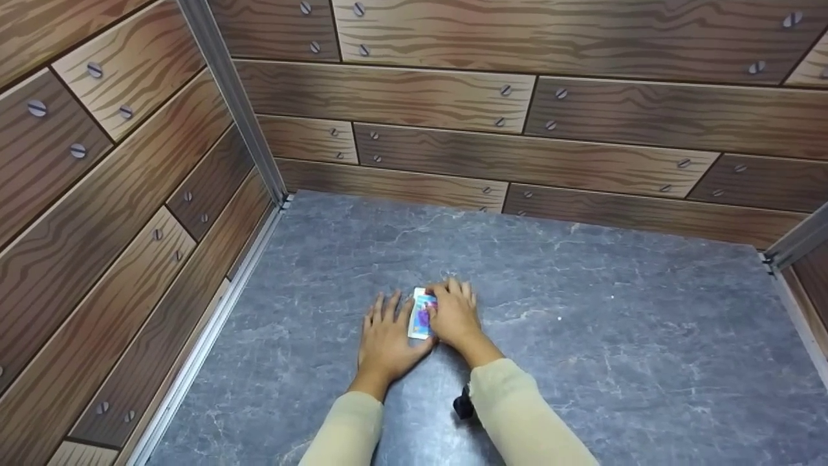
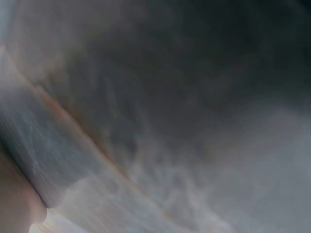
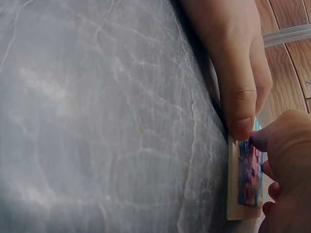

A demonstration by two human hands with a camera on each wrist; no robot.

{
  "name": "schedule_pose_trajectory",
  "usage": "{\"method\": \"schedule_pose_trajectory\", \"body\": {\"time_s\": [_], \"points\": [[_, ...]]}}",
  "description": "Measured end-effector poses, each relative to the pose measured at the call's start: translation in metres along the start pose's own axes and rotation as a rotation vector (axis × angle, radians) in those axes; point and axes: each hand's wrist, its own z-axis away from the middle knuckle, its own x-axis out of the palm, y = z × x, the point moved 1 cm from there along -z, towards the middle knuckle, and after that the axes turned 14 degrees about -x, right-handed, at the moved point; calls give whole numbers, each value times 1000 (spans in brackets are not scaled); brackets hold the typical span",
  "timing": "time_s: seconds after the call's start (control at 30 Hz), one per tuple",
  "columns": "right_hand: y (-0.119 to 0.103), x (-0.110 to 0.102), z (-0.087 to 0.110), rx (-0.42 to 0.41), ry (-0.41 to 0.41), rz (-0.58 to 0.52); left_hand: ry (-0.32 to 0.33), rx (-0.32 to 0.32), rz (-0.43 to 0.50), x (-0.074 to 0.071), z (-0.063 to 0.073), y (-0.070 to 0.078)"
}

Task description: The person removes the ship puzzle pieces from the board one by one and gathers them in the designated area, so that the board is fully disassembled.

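Note:
A small white-edged rectangular card (image 1: 420, 317) with a colourful picture lies on the grey marbled surface between the hands. My left hand (image 1: 388, 340) rests palm down along its left side, fingers spread and mostly straight. In the right wrist view, the left thumb (image 3: 241, 116) touches the near end of the card (image 3: 249, 184). From the other side my right hand (image 1: 458, 317) pinches at the picture with thumb and bent index finger; its other fingers lie on the surface. Whether the picture is a separate layer cannot be told. The left wrist view is mostly blurred.
Wood-plank patterned walls (image 1: 414, 97) stand behind and at the left, with a metal corner post (image 1: 236, 97) and a metal rail (image 1: 207, 343) at the floor edge. A small black object (image 1: 463, 406) sits beside the right sleeve. Tiny white specks (image 1: 559, 318) lie to the right.

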Motion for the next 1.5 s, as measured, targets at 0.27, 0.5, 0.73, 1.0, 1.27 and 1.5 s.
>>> {"method": "schedule_pose_trajectory", "body": {"time_s": [0.27, 0.5, 0.73, 1.0, 1.27, 1.5], "points": [[3, 2, -4, 83, 22, -123, 9, -1, -3, 0, -1, 0], [4, 1, -6, 147, 66, -192, 16, 10, 0, 0, -1, 0], [2, 3, -7, 131, 96, -205, 5, 3, -14, -1, 0, 0], [2, 6, -7, 129, 119, -184, 11, 5, 4, -3, 1, 1], [3, 8, -6, 127, 134, -183, 9, 7, -1, -1, 0, 0], [2, 9, -4, 74, 148, -161, 9, 5, -6, 1, 0, 0]]}}
